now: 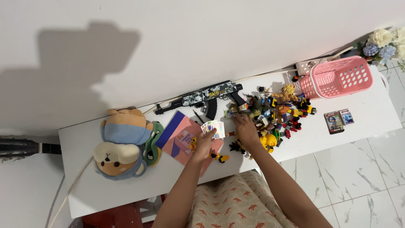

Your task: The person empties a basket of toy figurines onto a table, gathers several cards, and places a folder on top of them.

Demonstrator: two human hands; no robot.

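My left hand [205, 141] holds a fanned stack of small picture cards [214, 127] above a pink and blue booklet [182, 137] on the white table [105, 185]. My right hand [245, 128] lies flat on the table with its fingers spread, reaching into a heap of small colourful toy figures [280, 114]. A yellow figure [268, 141] sits just right of that hand, and a small black and yellow figure [220, 158] lies near my left wrist.
A camouflage toy rifle [202, 98] lies along the wall. A plush bear with a blue mask [120, 145] rests at the left. A pink plastic basket [339, 77] lies on its side at the right, with two card packs [337, 119] near it and artificial flowers [386, 44] beyond.
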